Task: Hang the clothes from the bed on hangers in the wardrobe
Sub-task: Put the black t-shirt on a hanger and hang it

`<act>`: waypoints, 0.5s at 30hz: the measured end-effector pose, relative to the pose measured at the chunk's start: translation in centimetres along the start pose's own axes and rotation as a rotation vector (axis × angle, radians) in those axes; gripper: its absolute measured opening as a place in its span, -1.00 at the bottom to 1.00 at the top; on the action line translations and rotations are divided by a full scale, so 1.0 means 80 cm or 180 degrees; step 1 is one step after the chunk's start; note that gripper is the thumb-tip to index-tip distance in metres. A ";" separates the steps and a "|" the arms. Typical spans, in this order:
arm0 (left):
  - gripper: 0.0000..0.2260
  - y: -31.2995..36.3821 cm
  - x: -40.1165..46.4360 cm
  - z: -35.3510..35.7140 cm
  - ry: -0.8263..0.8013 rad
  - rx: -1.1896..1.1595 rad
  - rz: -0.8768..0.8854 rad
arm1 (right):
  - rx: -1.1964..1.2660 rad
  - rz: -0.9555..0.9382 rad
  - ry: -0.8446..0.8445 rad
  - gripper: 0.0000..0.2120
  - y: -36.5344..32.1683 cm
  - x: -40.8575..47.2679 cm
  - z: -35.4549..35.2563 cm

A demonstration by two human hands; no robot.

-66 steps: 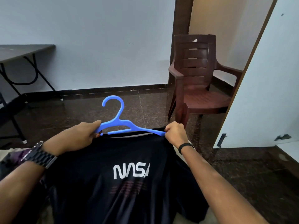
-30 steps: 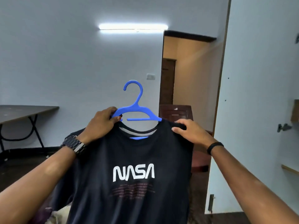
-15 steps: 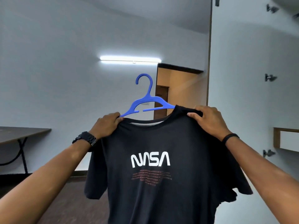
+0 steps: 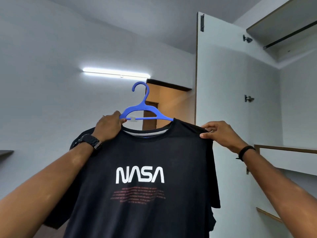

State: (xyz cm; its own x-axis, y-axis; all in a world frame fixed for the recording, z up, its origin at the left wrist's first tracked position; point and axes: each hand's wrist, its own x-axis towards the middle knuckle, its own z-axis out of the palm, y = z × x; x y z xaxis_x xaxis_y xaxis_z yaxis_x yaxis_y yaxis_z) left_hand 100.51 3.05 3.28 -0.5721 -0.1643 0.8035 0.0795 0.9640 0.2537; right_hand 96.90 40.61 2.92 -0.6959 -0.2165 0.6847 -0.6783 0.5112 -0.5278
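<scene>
Left hand (image 4: 109, 125) fingers gripping hanger (image 4: 145, 110), right hand (image 4: 221, 134) fingers pinching shirt (image 4: 142, 169) shoulder — seating it; next — hooking onto wardrobe rail (image 4: 289, 36) above the fingers.

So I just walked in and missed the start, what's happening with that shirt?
A person is holding up a black NASA T-shirt on a blue hanger. The left hand grips the hanger's end at the shoulder; the right hand pinches the other shoulder. It is not yet hung; the open wardrobe stands to the right.
</scene>
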 end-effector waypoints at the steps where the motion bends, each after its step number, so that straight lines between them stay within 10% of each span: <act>1: -0.70 0.003 0.003 0.000 -0.0005 0.0027 0.0012 | 0.0025 0.0071 -0.0021 -0.80 0.002 -0.001 -0.008; 7: -0.73 0.031 0.013 0.003 0.0097 -0.0105 0.0047 | 0.0317 0.0693 -0.0855 -0.73 0.009 -0.001 -0.058; 15: -0.83 0.080 0.032 0.026 0.0431 -0.0436 0.0235 | -0.0244 -0.0035 -0.0372 -0.47 -0.018 0.005 -0.108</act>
State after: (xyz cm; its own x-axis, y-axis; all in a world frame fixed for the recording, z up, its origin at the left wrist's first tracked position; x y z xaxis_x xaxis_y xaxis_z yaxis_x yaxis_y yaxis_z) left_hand 97.81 9.24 5.84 -0.4464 -0.1299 0.8853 0.2328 0.9385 0.2550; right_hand 99.61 46.95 8.31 -0.7143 -0.3156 0.6246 -0.6691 0.5694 -0.4776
